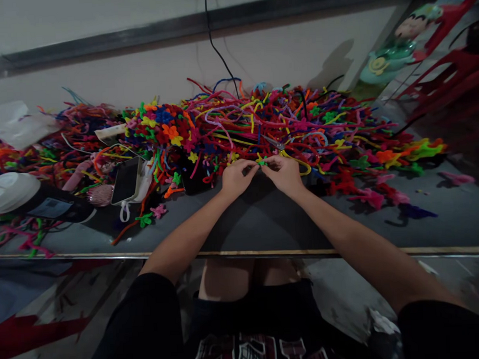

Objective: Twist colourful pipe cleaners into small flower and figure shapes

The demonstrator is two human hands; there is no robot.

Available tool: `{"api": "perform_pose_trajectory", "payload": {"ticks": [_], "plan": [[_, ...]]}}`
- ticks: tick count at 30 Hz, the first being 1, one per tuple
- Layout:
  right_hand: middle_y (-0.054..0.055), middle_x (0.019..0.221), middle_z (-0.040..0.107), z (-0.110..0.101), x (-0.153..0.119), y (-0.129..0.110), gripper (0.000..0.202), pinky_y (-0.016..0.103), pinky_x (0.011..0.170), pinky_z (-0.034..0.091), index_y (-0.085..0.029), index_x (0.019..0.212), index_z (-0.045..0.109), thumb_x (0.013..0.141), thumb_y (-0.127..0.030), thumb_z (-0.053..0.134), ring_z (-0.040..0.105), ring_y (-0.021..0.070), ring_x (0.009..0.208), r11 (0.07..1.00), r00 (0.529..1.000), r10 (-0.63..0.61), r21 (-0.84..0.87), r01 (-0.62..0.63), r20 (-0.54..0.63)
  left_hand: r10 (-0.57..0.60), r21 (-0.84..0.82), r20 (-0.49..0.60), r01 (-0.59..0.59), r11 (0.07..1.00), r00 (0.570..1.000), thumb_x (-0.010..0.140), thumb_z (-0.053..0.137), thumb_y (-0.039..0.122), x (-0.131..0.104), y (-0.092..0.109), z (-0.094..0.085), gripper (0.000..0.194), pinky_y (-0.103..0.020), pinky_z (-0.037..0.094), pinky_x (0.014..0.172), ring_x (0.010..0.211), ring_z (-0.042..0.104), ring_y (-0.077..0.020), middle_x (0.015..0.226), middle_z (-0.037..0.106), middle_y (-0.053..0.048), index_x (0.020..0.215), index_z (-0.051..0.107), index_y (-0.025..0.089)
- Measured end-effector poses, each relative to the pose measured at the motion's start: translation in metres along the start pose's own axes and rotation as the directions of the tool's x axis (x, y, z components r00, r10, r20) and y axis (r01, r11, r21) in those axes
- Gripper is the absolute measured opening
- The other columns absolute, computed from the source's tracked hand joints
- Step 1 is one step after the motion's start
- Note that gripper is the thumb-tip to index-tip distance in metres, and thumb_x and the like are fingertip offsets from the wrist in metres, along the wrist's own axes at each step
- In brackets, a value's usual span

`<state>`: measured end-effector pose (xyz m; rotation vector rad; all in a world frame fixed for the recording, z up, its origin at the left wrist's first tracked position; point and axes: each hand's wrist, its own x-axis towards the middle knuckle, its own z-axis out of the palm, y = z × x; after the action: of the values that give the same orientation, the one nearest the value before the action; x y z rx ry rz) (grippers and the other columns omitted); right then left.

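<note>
1. Head view: a small green pipe-cleaner piece [261,162] is pinched between the nearly closed thumbs and fingers of the left hand [238,177] and right hand [283,173], its shape largely covered by the fingertips.
2. Yellow-handled scissors [305,167] are partly hidden behind the right hand.
3. Single stems can hardly be told apart in the pipe-cleaner heap [221,117] piled on the dark table [273,231].
4. A red chair [443,80] is cut off at right.

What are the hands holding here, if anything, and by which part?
A small green piece: the left hand pinches its left side, the right hand its right. It is too small to tell the exact parts.
</note>
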<state>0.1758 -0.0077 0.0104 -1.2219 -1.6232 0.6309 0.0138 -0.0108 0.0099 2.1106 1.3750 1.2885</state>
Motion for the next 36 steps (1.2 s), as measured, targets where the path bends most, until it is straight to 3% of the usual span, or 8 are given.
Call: {"api": "perform_pose_trajectory", "payload": {"ticks": [4,8,12,15,19,22,28,36], "plan": [[0.005,0.077,0.073,-0.0012,-0.001,-0.0008,0.019,0.032,0.067,0.052,-0.019,0.087,0.074,0.076,-0.03,0.063,0.066,0.0177,0.067,0.999,1.0,-0.029,-0.024,0.029,0.013,-0.022,-0.021,0.014,0.022,1.0,1.0,0.084,0.059,0.029,0.0025,-0.0034,-0.0007,0.014,-0.026,0.045,0.069,0.075,0.061,-0.0143,0.081,0.07,-0.003,0.082,0.07,0.02],[0.004,0.075,0.072,-0.0016,-0.0012,-0.0001,0.021,0.031,0.062,0.052,-0.02,0.089,0.075,0.076,-0.032,0.065,0.064,0.016,0.062,0.997,0.998,-0.019,0.07,0.015,0.062,-0.077,-0.275,0.101,0.102,0.956,0.992,0.083,0.06,0.031,0.0044,-0.0064,-0.0028,0.016,-0.025,0.045,0.068,0.069,0.06,-0.0126,0.073,0.068,-0.002,0.078,0.068,0.017],[0.003,0.071,0.07,0.0006,0.0,-0.0005,0.034,0.026,0.046,0.047,-0.019,0.097,0.071,0.07,-0.039,0.071,0.062,0.0139,0.054,0.926,0.983,0.125,0.339,-0.164,0.136,-0.168,-0.542,0.164,0.231,0.808,0.972,0.08,0.064,0.044,0.0027,-0.0052,0.0002,0.029,-0.022,0.043,0.058,0.057,0.053,-0.0091,0.062,0.061,0.0,0.078,0.068,0.016],[0.002,0.071,0.069,0.0029,0.0024,-0.0007,0.035,0.023,0.041,0.044,-0.018,0.092,0.07,0.065,-0.04,0.075,0.062,0.0134,0.054,0.856,0.961,0.234,0.438,-0.275,0.145,-0.231,-0.597,0.157,0.279,0.752,0.96,0.077,0.067,0.048,0.0019,-0.0046,0.0047,0.033,-0.022,0.041,0.054,0.053,0.05,-0.0081,0.058,0.059,0.001,0.08,0.068,0.016],[0.001,0.066,0.066,0.0037,0.0056,0.0015,0.027,0.022,0.038,0.042,-0.018,0.084,0.069,0.064,-0.036,0.074,0.061,0.0134,0.052,0.872,0.963,0.257,0.412,-0.266,0.08,-0.211,-0.507,0.034,0.199,0.839,0.977,0.084,0.058,0.047,0.0026,-0.0046,0.0054,0.033,-0.022,0.042,0.056,0.059,0.055,-0.0097,0.071,0.066,-0.002,0.089,0.07,0.017],[0.002,0.068,0.067,0.0028,0.0056,0.004,0.024,0.024,0.042,0.045,-0.018,0.085,0.07,0.066,-0.033,0.071,0.06,0.0135,0.052,0.915,0.975,0.217,0.336,-0.222,0.053,-0.084,-0.313,-0.067,0.059,0.948,0.994,0.084,0.061,0.042,0.0025,-0.0027,0.0017,0.026,-0.023,0.044,0.061,0.07,0.059,-0.0113,0.086,0.069,-0.004,0.092,0.07,0.019],[0.005,0.078,0.072,0.0006,0.0021,0.0032,0.017,0.031,0.065,0.053,-0.017,0.085,0.072,0.071,-0.022,0.064,0.065,0.016,0.067,0.993,1.0,0.016,0.12,-0.015,-0.014,0.054,-0.028,-0.024,-0.055,0.998,0.998,0.084,0.062,0.032,-0.0003,-0.0005,0.0003,0.014,-0.024,0.044,0.065,0.069,0.059,-0.0113,0.081,0.069,-0.002,0.084,0.07,0.02],[0.005,0.084,0.074,-0.0006,0.0002,-0.0015,0.02,0.032,0.069,0.053,-0.018,0.087,0.073,0.072,-0.018,0.06,0.067,0.0174,0.07,0.997,0.998,-0.067,-0.033,0.067,-0.002,0.107,0.105,0.022,-0.109,0.989,0.994,0.086,0.057,0.025,-0.0009,-0.004,0.0017,0.013,-0.024,0.044,0.064,0.072,0.059,-0.0125,0.081,0.067,-0.004,0.086,0.068,0.018]]}}
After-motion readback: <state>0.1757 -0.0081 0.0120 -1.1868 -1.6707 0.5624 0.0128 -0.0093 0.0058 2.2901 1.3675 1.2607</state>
